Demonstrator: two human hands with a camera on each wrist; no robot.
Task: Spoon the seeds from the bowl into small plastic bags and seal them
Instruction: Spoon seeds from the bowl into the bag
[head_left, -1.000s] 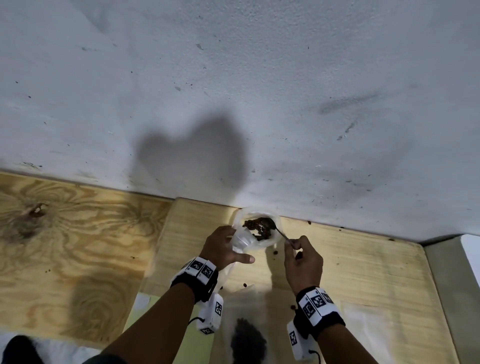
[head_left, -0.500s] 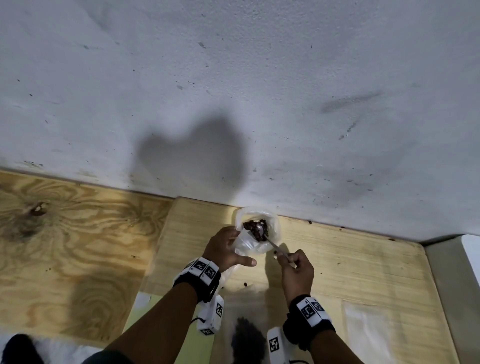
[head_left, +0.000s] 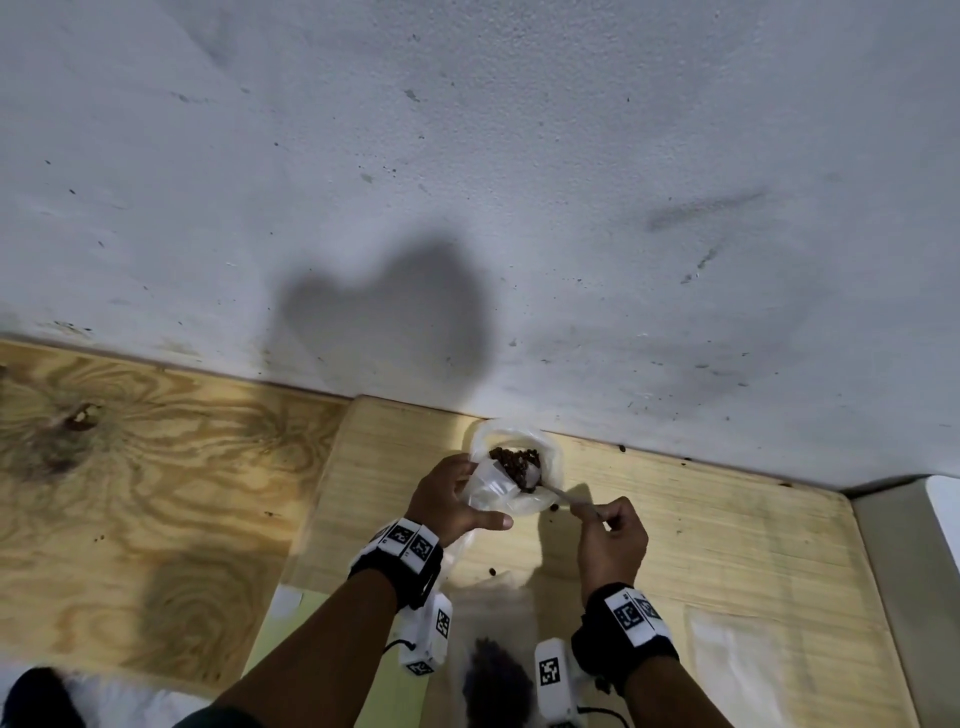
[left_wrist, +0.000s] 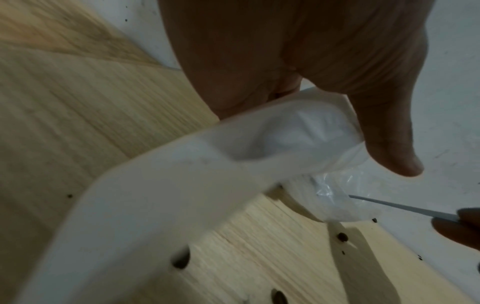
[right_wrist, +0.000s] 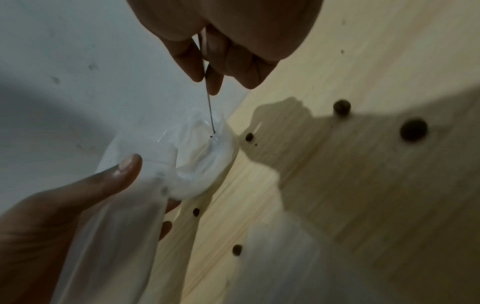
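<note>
A small translucent white bowl (head_left: 551, 457) stands against the wall with dark seeds (head_left: 514, 460) heaped in it. My left hand (head_left: 467, 499) grips a clear plastic bag (head_left: 488, 488) at the bowl's near left rim, thumb (left_wrist: 389, 144) stretched out under it. The bag (right_wrist: 130, 205) hangs down toward the table. My right hand (head_left: 608, 514) pinches the thin metal spoon handle (head_left: 571, 501). The spoon's head reaches into the seeds, between bag and bowl. I cannot tell whether the seeds lie on the spoon or in the bowl.
Loose seeds (right_wrist: 413, 129) are scattered on the pale wooden board (head_left: 727, 545). A filled bag of seeds (head_left: 493, 675) lies near me, flat clear bags (head_left: 737, 660) to its right. Plywood (head_left: 130, 467) lies left, the white wall (head_left: 467, 208) right behind the bowl.
My right hand drew back toward me and tilted the spoon into the seeds; the dark heap now shows larger at the bag. My left hand has kept its grip and place.
</note>
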